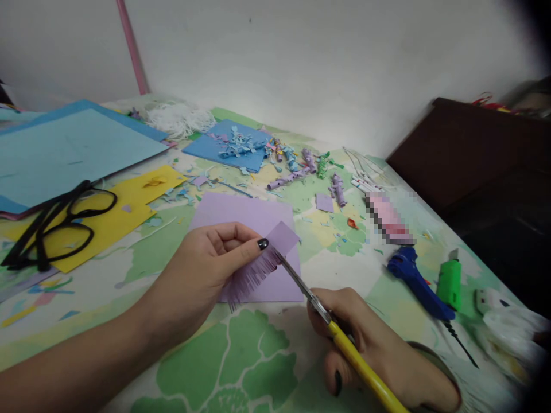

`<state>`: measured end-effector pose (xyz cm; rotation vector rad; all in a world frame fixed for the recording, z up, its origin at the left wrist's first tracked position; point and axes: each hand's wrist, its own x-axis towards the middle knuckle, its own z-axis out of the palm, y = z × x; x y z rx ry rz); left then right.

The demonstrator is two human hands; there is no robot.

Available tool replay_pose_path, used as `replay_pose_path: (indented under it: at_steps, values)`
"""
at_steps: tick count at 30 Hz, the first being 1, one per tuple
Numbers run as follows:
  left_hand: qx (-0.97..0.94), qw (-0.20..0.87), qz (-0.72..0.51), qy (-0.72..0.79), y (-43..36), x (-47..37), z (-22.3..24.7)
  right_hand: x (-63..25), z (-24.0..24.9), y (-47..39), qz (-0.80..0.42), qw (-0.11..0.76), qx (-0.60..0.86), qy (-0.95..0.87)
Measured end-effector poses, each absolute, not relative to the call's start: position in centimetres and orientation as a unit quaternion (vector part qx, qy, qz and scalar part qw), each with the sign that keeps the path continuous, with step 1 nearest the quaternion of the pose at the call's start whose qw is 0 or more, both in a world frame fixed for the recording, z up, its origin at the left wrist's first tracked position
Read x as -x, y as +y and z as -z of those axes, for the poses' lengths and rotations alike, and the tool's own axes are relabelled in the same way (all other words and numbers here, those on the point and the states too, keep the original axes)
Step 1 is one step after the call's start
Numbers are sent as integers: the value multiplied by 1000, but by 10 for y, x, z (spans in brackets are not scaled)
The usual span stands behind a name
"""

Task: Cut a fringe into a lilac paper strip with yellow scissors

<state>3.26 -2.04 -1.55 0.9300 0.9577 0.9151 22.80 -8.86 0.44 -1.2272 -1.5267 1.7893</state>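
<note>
Between the thumb and fingers of my left hand (210, 258) is a light purple paper strip (283, 236), its lower edge snipped into a fine fringe. My right hand (365, 327) grips yellow-handled scissors (317, 306), the blade tips touching the strip's edge close to my left thumb. The blades look nearly closed. Beneath the strip lies a larger purple paper sheet (258, 209) on the patterned tablecloth. My left fingertips behind the strip are mostly hidden.
Black glasses (64, 223) rest on yellow paper (129, 198), near blue sheets (86, 143). Rolled fringed paper pieces (338, 190) and scraps lie farther back. On the right are a blue-handled tool (419, 284), a green cutter (450, 284) with its blade showing, and a pixelated pink item (387, 218).
</note>
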Motion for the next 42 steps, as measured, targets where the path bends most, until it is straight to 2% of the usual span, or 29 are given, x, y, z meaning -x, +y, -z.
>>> replay_pose_path:
  at_steps: [27,34,42]
  values:
    - [-414,694,-407,425,-22,-32,15,-231,-3,-90,-620,247,466,-581]
    - [-410,692,-408,431,-22,-31,13,-228,-5,-88,-666,246,452,-540]
    - [-411,698,-408,420,-20,-32,16,-229,-5,-88,-641,238,462,-565]
